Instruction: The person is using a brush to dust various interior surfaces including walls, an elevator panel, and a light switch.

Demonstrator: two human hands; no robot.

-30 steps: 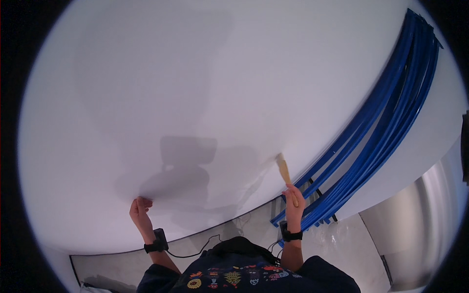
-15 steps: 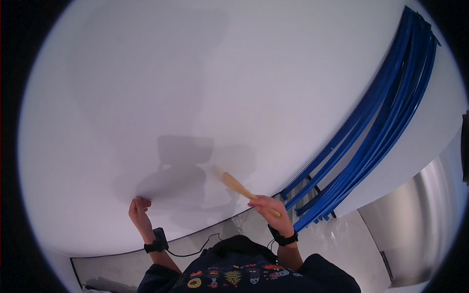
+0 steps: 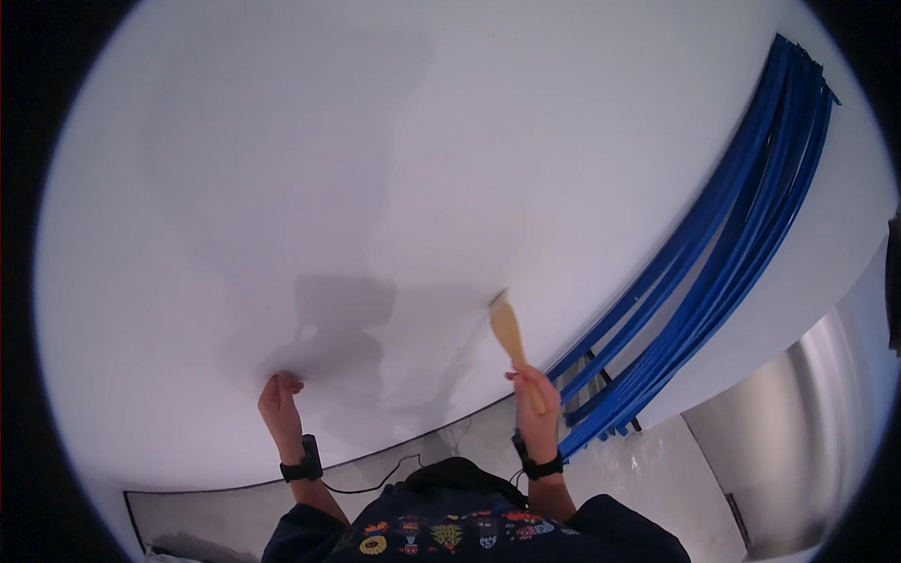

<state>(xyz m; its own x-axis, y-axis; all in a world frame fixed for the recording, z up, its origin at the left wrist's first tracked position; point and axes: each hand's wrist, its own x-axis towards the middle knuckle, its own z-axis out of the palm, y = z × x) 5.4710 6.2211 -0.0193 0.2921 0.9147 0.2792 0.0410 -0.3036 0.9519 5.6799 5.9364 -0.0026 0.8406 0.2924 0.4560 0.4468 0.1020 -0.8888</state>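
My right hand is closed round the wooden handle of a flat paintbrush. The brush tilts up and slightly left, its pale tip at or close to the white wall; whether it touches I cannot tell. Lower left, my left hand has its fingers pinched together beside the wall. If anything small is between those fingertips, it does not show clearly.
Long blue strips hang in a curved bundle to the right of my right hand. A thin dark cable runs from the device on my left wrist. Pale floor shows beneath the wall, with a shiny curved surface at far right.
My right hand has swung the paintbrush to the right, and the brush now stands more upright. My left hand has shifted slightly right and stays pinched.
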